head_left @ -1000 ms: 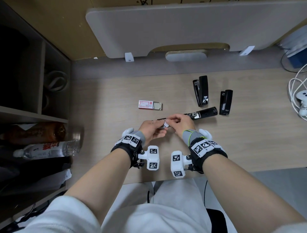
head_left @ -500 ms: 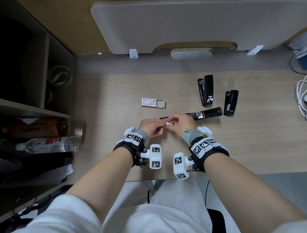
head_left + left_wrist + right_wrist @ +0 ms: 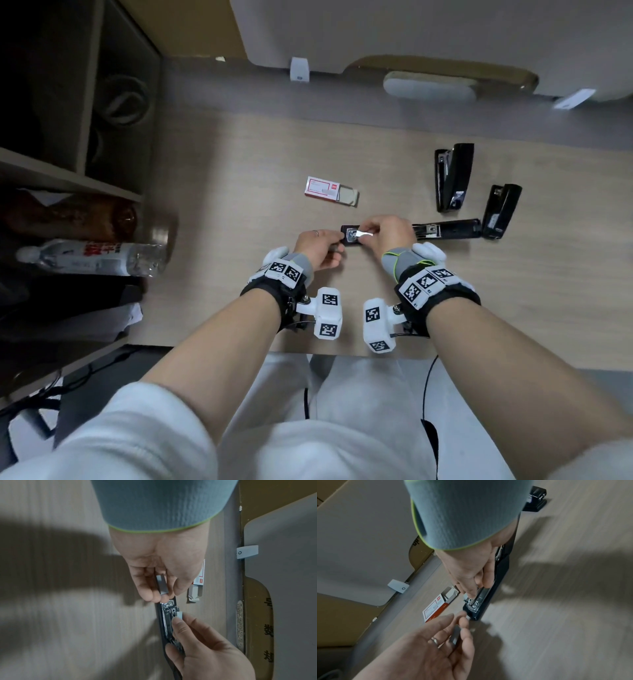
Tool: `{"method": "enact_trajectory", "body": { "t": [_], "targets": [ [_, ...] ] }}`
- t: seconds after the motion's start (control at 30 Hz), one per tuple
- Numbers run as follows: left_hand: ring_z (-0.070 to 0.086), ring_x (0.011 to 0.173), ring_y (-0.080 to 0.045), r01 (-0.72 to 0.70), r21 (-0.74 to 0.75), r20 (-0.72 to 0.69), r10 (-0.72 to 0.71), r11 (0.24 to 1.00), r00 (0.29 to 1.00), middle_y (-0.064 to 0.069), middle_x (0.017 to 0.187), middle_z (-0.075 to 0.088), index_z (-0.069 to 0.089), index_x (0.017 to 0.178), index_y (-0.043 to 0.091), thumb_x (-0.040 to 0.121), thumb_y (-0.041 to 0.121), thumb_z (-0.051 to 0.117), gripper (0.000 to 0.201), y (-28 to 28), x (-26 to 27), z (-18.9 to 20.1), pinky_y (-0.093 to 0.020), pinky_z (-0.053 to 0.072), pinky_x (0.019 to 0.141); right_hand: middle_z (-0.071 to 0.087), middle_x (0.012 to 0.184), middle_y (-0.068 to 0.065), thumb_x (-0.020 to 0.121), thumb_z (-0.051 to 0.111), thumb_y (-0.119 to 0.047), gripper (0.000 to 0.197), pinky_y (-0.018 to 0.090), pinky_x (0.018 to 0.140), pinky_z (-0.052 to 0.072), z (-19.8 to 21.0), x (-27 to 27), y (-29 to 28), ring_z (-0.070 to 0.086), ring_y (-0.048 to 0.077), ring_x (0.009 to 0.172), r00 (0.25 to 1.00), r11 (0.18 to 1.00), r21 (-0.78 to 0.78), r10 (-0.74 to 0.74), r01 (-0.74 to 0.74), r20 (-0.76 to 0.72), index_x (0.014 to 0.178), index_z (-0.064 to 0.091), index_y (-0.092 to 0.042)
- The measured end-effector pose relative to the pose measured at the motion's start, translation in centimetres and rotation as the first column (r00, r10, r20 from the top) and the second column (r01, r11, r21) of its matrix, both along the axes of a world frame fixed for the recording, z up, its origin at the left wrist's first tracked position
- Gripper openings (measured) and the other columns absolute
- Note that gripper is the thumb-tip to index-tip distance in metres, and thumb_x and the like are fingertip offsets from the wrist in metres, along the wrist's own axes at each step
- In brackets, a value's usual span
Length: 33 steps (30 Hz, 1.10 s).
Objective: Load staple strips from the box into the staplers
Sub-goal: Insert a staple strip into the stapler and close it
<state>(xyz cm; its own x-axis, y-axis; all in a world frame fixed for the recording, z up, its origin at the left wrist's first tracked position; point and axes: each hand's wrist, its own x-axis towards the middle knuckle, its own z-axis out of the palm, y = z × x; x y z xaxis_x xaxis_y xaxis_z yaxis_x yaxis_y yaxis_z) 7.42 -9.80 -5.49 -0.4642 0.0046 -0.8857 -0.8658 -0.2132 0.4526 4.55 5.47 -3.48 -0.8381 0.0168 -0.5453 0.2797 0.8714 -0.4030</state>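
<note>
Opened stapler (image 3: pixel 445 230) lies crosswise; right hand (image 3: pixel 387 233) pinches a staple strip (image 3: pixel 363 234), left hand (image 3: pixel 318 248) another.

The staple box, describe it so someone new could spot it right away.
On the wooden desk, look just beyond the two hands, left of the three black staplers. The staple box is a small, flat red-and-white carton with its grey inner tray slid partly out: the only coloured item among black tools.

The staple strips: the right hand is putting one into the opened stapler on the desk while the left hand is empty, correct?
Not quite. The left hand is not empty: the left wrist view shows its fingers pinching a second staple strip. The rest holds: the right hand is putting a strip into the opened stapler on the desk.
</note>
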Motion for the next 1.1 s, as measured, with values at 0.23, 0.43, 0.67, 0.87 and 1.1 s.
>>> {"method": "enact_trajectory", "body": {
  "t": [0.23,0.43,0.67,0.87,1.1],
  "targets": [
    [0.049,0.041,-0.008,0.074,0.026,-0.031,-0.073,0.997,0.997,-0.002,0.069,0.063,0.069,0.107,0.007,0.091,0.019,0.066,0.021,0.7,-0.1,-0.4,-0.019,0.048,0.045,0.077,0.096,0.0,0.083,0.072,-0.013,0.015,0.016,0.077,0.041,0.0,-0.8,-0.1,0.068,0.017,0.093,0.999,0.999,-0.029,0.016,-0.016,0.029,0.094,0.079,-0.021],
    [0.05,0.042,-0.008,0.076,0.024,-0.014,-0.076,0.997,0.997,-0.001,0.069,0.064,0.069,0.105,0.006,0.091,0.019,0.067,0.02,0.6,-0.1,-0.3,-0.018,0.049,0.044,0.077,0.096,-0.002,0.083,0.07,-0.013,0.017,0.014,0.081,0.04,0.0,-1.3,-0.5,0.068,0.016,0.096,0.998,1.0,-0.004,-0.021,0.021,0.067,0.094,0.079,-0.022],
    [0.051,0.043,-0.01,0.066,0.018,-0.005,-0.066,0.998,0.998,-0.002,0.068,0.065,0.069,0.104,0.006,0.089,0.021,0.068,0.021,0.6,-0.2,0.0,-0.019,0.05,0.045,0.068,0.084,-0.011,0.077,0.076,-0.026,0.018,0.02,0.071,0.044,0.3,-1.0,0.2,0.062,0.013,0.08,0.989,0.988,0.042,-0.147,0.146,0.018,0.094,0.07,-0.025],
    [0.051,0.044,-0.01,0.066,0.029,0.014,-0.066,0.997,0.998,-0.004,0.071,0.064,0.067,0.103,0.006,0.089,0.02,0.067,0.02,0.8,-0.2,0.3,-0.021,0.049,0.046,0.072,0.084,-0.008,0.08,0.061,-0.008,0.024,0.024,0.083,0.051,-0.4,-0.1,0.4,0.067,0.015,0.083,0.978,0.975,-0.09,-0.206,0.202,-0.037,0.097,0.071,-0.022],
    [0.052,0.042,-0.012,0.053,0.013,0.034,-0.053,0.999,0.998,-0.006,0.072,0.064,0.066,0.107,0.006,0.089,0.012,0.062,0.019,0.9,-0.4,0.8,-0.022,0.05,0.046,0.073,0.085,-0.003,0.078,0.065,-0.002,0.027,0.04,0.081,0.058,-0.9,0.3,0.4,0.066,0.016,0.072,0.96,0.932,-0.238,-0.28,0.274,0.008,0.094,0.071,-0.023]
  ]
}}
